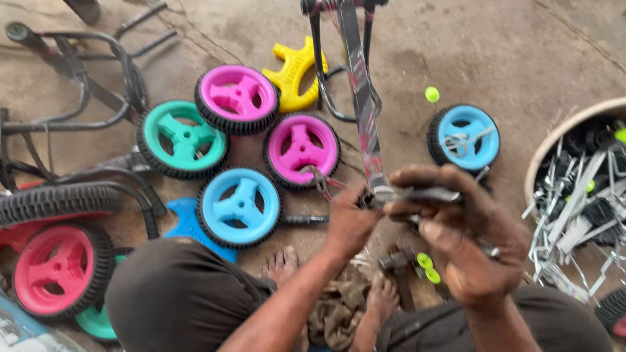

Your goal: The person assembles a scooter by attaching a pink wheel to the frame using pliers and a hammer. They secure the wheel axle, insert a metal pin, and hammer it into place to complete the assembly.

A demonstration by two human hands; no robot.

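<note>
While the left hand (351,222) braces, the right hand (460,236) grips the metal frame (363,97)

The person wears dark brown trousers (178,301) over both knees, the cloth plain and a little dusty. Both forearms are bare, with no sleeves, watch or rings showing. The feet (381,297) are bare too, toes visible between the knees.

Glossy plastic wheels (240,206) with ribbed matt rubber tyres, shiny metal frame (363,97), rough concrete floor (494,40).
</note>
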